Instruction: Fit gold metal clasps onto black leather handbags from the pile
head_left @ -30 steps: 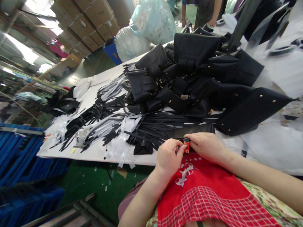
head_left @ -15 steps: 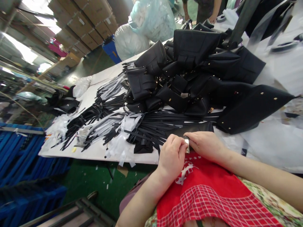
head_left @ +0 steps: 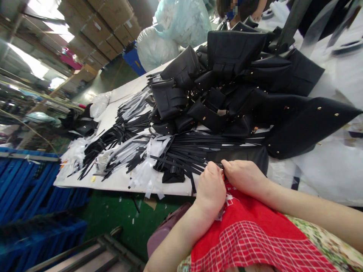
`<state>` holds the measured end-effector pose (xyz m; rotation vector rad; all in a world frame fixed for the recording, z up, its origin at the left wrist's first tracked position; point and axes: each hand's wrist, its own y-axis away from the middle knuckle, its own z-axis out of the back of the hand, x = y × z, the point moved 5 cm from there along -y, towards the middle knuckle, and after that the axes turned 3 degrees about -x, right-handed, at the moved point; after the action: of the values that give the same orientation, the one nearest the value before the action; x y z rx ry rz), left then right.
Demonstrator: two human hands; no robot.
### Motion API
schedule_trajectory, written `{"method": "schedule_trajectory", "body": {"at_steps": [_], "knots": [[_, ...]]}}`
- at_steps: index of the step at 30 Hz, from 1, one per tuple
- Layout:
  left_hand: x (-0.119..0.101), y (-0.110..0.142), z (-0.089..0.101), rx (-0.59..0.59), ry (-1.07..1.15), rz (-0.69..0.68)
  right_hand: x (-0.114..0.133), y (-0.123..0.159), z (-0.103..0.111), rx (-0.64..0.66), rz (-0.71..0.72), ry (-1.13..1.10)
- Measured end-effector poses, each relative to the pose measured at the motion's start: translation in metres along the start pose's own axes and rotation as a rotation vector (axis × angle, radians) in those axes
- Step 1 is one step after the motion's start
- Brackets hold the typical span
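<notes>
Close against the red apron, a black leather bag (head_left: 246, 155) lies at the table's near edge, partly under my hands. My left hand (head_left: 211, 186) is closed, thumb and fingers pressed together at a small shiny metal fitting (head_left: 222, 172), most of which is hidden. Beside it my right hand (head_left: 246, 176) is closed too, its fingertips gripping at the bag's near edge by the fitting. The two hands nearly touch. Just beyond them are long black straps (head_left: 190, 148) in a loose bundle.
A heap of black bags (head_left: 235, 53) with gold studs fills the table's middle. White scraps (head_left: 147, 170) and more strips lie to the left on the white tabletop (head_left: 113, 183). Blue pallets (head_left: 25, 192) stand at left, plastic sacks (head_left: 184, 22) behind. A person's arm (head_left: 259, 9) shows across the table.
My left hand has turned and covers more of the metal fitting, which showed plainly before. Both hands remain together at the bag's edge. The view has shifted slightly; the person opposite has leaned lower.
</notes>
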<state>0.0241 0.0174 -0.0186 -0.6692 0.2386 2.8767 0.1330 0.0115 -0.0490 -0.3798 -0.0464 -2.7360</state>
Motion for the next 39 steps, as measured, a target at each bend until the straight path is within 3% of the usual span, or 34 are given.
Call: {"method": "schedule_trajectory", "body": {"at_steps": [12, 22, 26, 30, 35, 39], "knots": [[0.007, -0.002, -0.003, -0.003, 0.193, 0.002, -0.006, -0.002, -0.008, 0.037, -0.033, -0.090], [-0.006, 0.000, 0.001, -0.035, -0.102, -0.118, -0.002, -0.004, -0.007, 0.009, -0.004, -0.067], [-0.010, -0.001, -0.005, 0.014, -0.156, -0.130, -0.004, -0.004, -0.007, 0.029, -0.017, -0.092], [-0.007, 0.002, -0.002, 0.179, 0.077, -0.267, -0.016, -0.004, -0.006, 0.048, -0.065, -0.062], [0.016, -0.003, 0.023, 0.042, 0.379, -0.236, -0.026, -0.002, -0.004, 0.045, -0.118, -0.092], [0.023, -0.008, 0.015, 0.043, 0.586, -0.157, -0.021, -0.002, -0.003, 0.051, -0.093, -0.097]]}}
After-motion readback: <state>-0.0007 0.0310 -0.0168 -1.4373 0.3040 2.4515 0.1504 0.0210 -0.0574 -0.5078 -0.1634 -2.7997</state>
